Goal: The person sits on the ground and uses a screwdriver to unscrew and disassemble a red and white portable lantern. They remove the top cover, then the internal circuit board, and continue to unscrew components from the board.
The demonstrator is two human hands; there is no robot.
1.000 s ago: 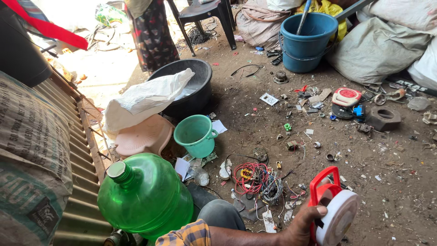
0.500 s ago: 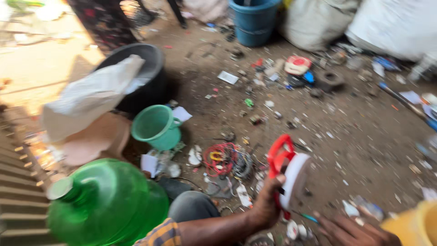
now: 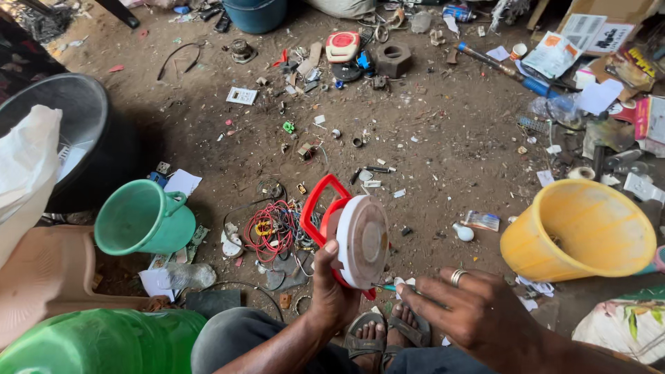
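A large translucent green plastic water jug (image 3: 104, 343) occupies the lower corner to the left of the hands, its surface smooth and rounded. Above it sits a black round tub (image 3: 76, 118) with a crumpled white plastic bag (image 3: 24, 173) draped over its rim. To the right of the hands lies a yellow plastic bucket (image 3: 578, 228) on its side, its open mouth facing up and left. Left of the left hand, a green plastic mug (image 3: 142, 218) also lies tilted, mouth toward the camera, handle uppermost.

The left hand (image 3: 332, 291) is closed around the lower edge of a round lantern (image 3: 353, 235), which has a red plastic body, a white disc-shaped face and a red loop handle. The disc stands on edge; the face points right and slightly toward the camera, and the handle projects up and left, giving a long axis that runs from lower right to upper left. The right hand (image 3: 478, 312) hovers just right of the lantern, fingers spread and empty, with a metal ring on one finger.

Just left of the lantern, a tangle of red wire (image 3: 270, 228) rests on the dirt ground. Far above the right hand, flat printed paper packages (image 3: 561, 52), white with orange, lie among scattered debris.
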